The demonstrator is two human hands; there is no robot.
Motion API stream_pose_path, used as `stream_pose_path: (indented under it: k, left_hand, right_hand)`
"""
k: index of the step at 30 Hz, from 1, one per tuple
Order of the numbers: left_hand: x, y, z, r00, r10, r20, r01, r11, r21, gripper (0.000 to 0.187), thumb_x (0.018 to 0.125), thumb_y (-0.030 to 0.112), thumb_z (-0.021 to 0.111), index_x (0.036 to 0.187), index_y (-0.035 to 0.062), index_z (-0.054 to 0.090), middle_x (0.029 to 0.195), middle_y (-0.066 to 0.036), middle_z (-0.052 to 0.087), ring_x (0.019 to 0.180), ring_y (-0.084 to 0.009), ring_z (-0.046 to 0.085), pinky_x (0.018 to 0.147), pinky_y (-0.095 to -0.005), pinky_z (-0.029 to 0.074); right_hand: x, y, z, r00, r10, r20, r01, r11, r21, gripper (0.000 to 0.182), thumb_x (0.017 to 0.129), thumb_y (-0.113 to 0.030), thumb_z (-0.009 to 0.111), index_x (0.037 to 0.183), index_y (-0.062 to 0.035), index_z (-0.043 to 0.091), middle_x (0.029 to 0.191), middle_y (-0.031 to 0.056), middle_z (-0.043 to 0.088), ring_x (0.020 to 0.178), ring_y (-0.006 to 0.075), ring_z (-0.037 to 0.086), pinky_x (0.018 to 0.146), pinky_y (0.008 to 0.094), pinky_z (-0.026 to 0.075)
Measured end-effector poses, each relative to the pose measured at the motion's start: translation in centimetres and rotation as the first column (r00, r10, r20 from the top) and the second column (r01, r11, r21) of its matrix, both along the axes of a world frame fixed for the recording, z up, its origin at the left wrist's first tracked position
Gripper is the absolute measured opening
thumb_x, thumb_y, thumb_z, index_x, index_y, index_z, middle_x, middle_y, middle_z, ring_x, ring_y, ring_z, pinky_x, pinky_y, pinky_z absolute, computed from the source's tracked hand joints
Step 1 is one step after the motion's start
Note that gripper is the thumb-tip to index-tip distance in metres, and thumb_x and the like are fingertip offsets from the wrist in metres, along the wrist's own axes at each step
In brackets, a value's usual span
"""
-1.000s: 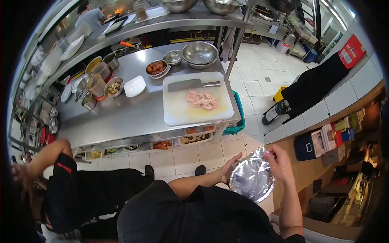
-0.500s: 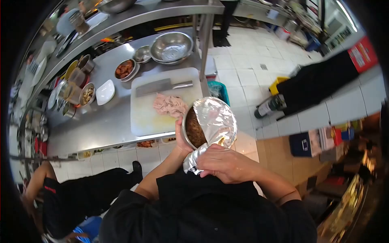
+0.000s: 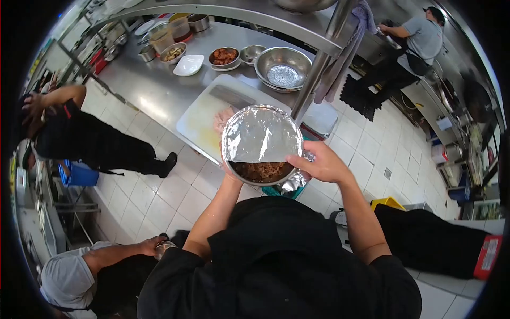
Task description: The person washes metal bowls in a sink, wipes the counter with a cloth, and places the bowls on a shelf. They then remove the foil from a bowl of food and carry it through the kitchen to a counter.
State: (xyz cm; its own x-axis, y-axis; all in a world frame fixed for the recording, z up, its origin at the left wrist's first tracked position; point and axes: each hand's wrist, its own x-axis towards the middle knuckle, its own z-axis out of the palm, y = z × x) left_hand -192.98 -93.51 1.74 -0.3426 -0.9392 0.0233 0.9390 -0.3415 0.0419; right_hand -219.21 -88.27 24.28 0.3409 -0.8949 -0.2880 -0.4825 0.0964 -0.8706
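A round metal bowl (image 3: 261, 183) holds brown food (image 3: 264, 171), with foil (image 3: 263, 133) over most of its top. My left hand (image 3: 231, 171) wraps round the bowl's left side, its fingers mostly hidden beneath. At the right rim my right hand (image 3: 320, 164) pinches the foil edge between thumb and fingers, and crumpled foil hangs below it. Behind the bowl lies a white cutting board (image 3: 199, 119) with pale raw meat (image 3: 222, 118) and a cleaver (image 3: 231, 95), both partly covered from view by the bowl.
On the steel counter (image 3: 143, 93) are a bowl of red-brown food (image 3: 223, 56), a white dish (image 3: 188, 65), and large metal bowls (image 3: 283, 68). A shelf post (image 3: 319, 74) rises at the right. Co-workers stand at the left (image 3: 101, 130), lower left (image 3: 69, 276) and upper right (image 3: 419, 42).
The view has turned, and the bowl now sits in front of the board's right part. My right hand has moved from the bowl's near side to its right rim; the foil opening now faces me.
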Motion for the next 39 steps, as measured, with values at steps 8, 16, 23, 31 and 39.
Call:
stream_pose_path:
  k: [8, 16, 23, 31, 39]
  left_hand:
    - [2.0, 6.8, -0.1, 0.964, 0.141, 0.225, -0.155, 0.987, 0.049, 0.062, 0.103, 0.049, 0.060, 0.148, 0.0065, 0.061, 0.141, -0.015, 0.070, 0.125, -0.0329, 0.069, 0.113, -0.0495, 0.053]
    - [4.4, 14.3, -3.5, 0.977, -0.023, 0.214, -0.035, 0.964, 0.263, 0.089, 0.095, 0.072, 0.052, 0.155, 0.0072, 0.054, 0.154, -0.020, 0.060, 0.136, -0.0425, 0.060, 0.118, -0.0604, 0.046]
    - [7.9, 17.3, 1.4, 0.675, 0.065, 0.735, 0.018, 0.994, -0.104, 0.093, 0.096, 0.077, 0.045, 0.159, 0.0083, 0.050, 0.158, -0.019, 0.054, 0.141, -0.0407, 0.054, 0.122, -0.0581, 0.041]
    - [11.4, 17.4, -1.0, 0.941, -0.072, 0.330, 0.009, 0.982, 0.187, 0.080, 0.092, 0.052, 0.064, 0.149, -0.0040, 0.054, 0.138, -0.027, 0.069, 0.122, -0.0419, 0.071, 0.112, -0.0500, 0.054]
    - [5.9, 20.2, -1.5, 0.782, 0.001, 0.624, -0.234, 0.927, 0.292, 0.080, 0.097, 0.062, 0.054, 0.155, 0.0074, 0.054, 0.154, -0.022, 0.059, 0.137, -0.0425, 0.060, 0.118, -0.0575, 0.048]
  right_hand:
    - [-1.5, -1.7, -5.2, 0.964, -0.107, 0.241, 0.077, 0.988, 0.132, 0.025, 0.106, -0.021, 0.070, 0.087, -0.0044, 0.070, 0.087, 0.0003, 0.071, 0.076, 0.0050, 0.061, 0.067, 0.0223, 0.047]
    - [0.6, 0.3, -9.6, 0.848, 0.312, 0.428, -0.429, 0.879, 0.209, 0.022, 0.101, -0.021, 0.080, 0.098, -0.0079, 0.062, 0.086, -0.0041, 0.069, 0.077, 0.0023, 0.061, 0.066, 0.0221, 0.048]
    - [4.2, 5.7, -10.9, 0.648, -0.026, 0.761, -0.482, 0.759, 0.437, 0.018, 0.105, -0.022, 0.074, 0.098, -0.0089, 0.064, 0.077, -0.0021, 0.064, 0.057, 0.0069, 0.057, 0.049, 0.0234, 0.042]
    - [6.9, 7.5, -3.0, 0.913, 0.138, 0.384, -0.157, 0.988, 0.017, 0.021, 0.107, -0.020, 0.070, 0.093, -0.0071, 0.060, 0.074, -0.0020, 0.059, 0.052, 0.0087, 0.055, 0.044, 0.0259, 0.040]
    - [6.0, 6.3, 0.6, 0.910, 0.164, 0.380, 0.017, 0.902, -0.431, 0.014, 0.093, -0.006, 0.069, 0.086, -0.0062, 0.057, 0.080, 0.0002, 0.056, 0.078, 0.0103, 0.054, 0.073, 0.0288, 0.047]
